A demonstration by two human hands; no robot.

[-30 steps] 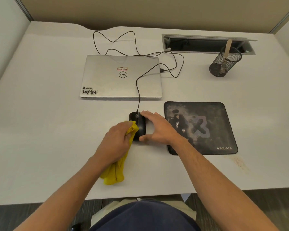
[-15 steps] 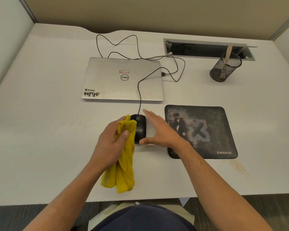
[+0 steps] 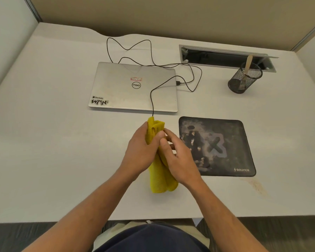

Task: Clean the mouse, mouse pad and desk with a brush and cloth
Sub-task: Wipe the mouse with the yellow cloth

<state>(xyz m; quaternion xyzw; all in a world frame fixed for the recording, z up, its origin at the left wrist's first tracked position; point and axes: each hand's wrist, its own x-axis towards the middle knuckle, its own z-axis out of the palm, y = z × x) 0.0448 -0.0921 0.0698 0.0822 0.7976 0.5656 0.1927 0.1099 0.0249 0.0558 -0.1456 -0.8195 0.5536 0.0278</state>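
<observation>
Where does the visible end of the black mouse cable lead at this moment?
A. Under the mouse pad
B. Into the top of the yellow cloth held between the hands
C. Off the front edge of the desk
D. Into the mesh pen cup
B: the cable runs down across the laptop and vanishes into the top of the yellow cloth.

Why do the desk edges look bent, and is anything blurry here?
Head view: wide-angle lens bows the white desk edges; lighting is soft and even; the silver laptop and dark mouse pad are sharp, only the bottom corners smear slightly.
</observation>
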